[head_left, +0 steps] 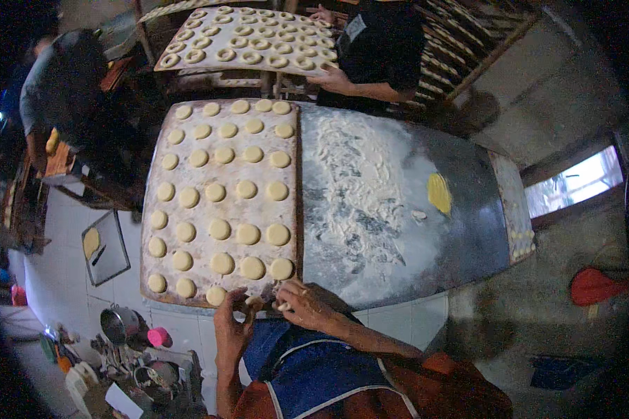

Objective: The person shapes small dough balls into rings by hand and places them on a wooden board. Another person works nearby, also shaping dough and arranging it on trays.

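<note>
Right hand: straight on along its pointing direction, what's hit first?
Probably the left hand: the right hand points leftward, toward its fingers, across a small gap in the picture. Depth is unclear from one view, so it might pass above or below.

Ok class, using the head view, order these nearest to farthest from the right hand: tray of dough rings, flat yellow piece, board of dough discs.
1. Board of dough discs: by the right hand.
2. Flat yellow piece: ahead, right.
3. Tray of dough rings: beyond the board.
</note>
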A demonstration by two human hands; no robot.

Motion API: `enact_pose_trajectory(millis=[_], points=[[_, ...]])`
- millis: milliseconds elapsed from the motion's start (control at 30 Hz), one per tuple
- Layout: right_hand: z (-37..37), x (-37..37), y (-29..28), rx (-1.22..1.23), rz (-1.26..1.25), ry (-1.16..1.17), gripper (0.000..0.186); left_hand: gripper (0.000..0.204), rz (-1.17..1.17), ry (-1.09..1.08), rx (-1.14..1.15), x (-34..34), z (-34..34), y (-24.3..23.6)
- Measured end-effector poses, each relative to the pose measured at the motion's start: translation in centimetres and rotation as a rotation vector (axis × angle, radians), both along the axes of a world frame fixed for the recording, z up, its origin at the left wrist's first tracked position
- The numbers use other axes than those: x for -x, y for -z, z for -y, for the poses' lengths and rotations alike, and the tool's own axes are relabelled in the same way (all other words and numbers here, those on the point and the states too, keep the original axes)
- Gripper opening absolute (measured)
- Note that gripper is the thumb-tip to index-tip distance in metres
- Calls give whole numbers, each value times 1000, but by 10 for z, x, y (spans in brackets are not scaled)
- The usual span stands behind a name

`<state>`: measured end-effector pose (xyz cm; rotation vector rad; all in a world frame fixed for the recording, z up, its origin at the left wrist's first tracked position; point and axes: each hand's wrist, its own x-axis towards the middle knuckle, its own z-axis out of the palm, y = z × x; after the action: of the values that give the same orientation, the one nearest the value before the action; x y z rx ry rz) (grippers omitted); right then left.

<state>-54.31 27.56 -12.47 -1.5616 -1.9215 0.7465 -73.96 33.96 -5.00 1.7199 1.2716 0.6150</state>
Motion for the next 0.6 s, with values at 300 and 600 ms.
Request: enact_pose_trajectory(millis=[300, 600], points=[[20, -196, 88, -367, 7, 615, 22, 40, 301, 324, -111, -186, -41, 67], [1, -260, 49, 107, -269, 504, 31, 31, 224, 180, -74, -257, 9, 81]])
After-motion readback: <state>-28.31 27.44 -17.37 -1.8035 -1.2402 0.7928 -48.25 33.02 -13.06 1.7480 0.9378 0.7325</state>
